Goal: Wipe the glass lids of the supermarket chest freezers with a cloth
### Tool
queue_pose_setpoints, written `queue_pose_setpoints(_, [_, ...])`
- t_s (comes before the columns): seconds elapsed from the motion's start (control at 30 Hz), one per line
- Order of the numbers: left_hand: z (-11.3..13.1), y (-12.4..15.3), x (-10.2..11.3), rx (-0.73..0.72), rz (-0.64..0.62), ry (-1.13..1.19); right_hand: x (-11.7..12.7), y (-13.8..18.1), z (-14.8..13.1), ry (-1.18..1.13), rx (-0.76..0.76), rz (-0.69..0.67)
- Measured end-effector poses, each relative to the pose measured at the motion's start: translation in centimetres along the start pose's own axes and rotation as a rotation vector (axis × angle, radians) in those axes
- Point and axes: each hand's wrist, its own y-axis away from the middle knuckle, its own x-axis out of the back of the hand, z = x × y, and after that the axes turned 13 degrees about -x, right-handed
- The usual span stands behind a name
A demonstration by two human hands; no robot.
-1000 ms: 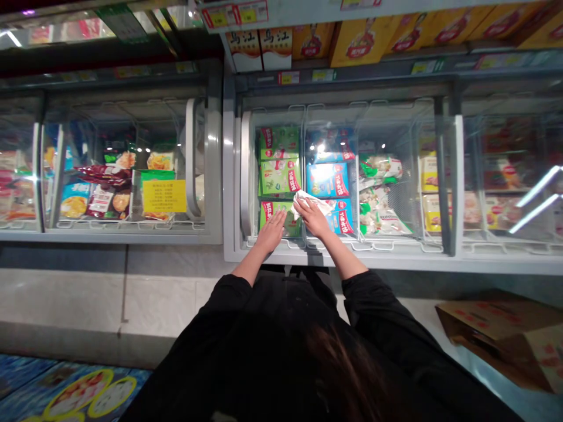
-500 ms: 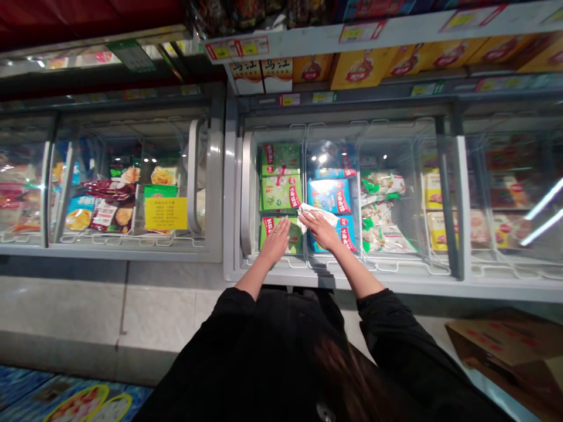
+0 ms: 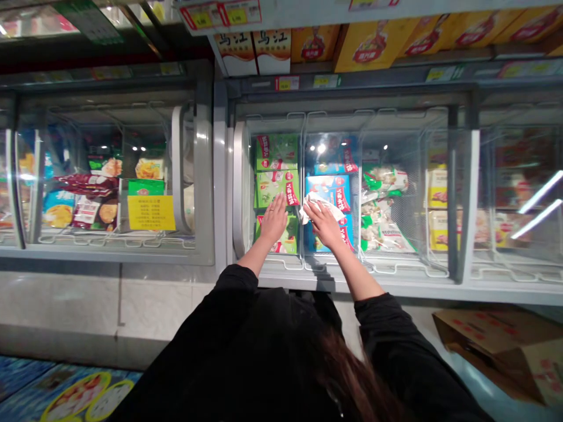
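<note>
My left hand (image 3: 274, 220) lies flat, fingers stretched out, on the green frozen-food packs (image 3: 277, 176) in the left bay of an open chest freezer (image 3: 308, 275). My right hand (image 3: 324, 223) presses a crumpled white cloth (image 3: 317, 206) against the wire divider between the green packs and the blue packs (image 3: 332, 190). Both arms wear black sleeves pushed up to the elbow.
White and green dumpling bags (image 3: 382, 205) fill the bay to the right. A slid-back glass lid (image 3: 457, 193) covers yellow boxes. A second freezer (image 3: 109, 193) with a yellow sign stands left. Yellow cartons (image 3: 373, 41) sit on the shelf above. A cardboard box (image 3: 505, 346) lies at lower right.
Both hands have slid a little farther back over the packs, the cloth moving with the right hand. The camera view has shifted slightly.
</note>
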Motion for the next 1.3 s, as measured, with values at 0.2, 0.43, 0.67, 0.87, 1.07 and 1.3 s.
queue_pose_setpoints(0.2, [-0.2, -2.9, -1.0, 0.072, 0.125, -0.077, 0.7, -4.9, -1.8, -0.055, -0.175, 0.191])
queue_pose_setpoints(0.43, [-1.1, -3.5, -2.1, 0.06, 0.127, -0.135, 1.4, -4.8, -2.8, -0.098, -0.097, 0.148])
queue_pose_setpoints(0.67, [-1.4, -3.9, -2.1, 0.051, 0.188, -0.081, 2.0, -5.6, -0.7, -0.068, -0.223, 0.183])
queue_pose_setpoints(0.87, [-1.8, -4.1, -2.4, 0.055, 0.202, -0.094, 2.6, -12.6, -3.0, -0.084, -0.178, 0.268])
queue_pose_setpoints(1.07, [-1.9, -4.2, -2.3, 0.049, 0.188, -0.106, 3.1, -10.0, -2.2, -0.029, -0.067, 0.157])
queue_pose_setpoints(1.3, [-2.0, -4.0, -2.1, 0.043, 0.173, -0.101, 3.4, -13.0, -1.5, 0.024, -0.18, 0.205])
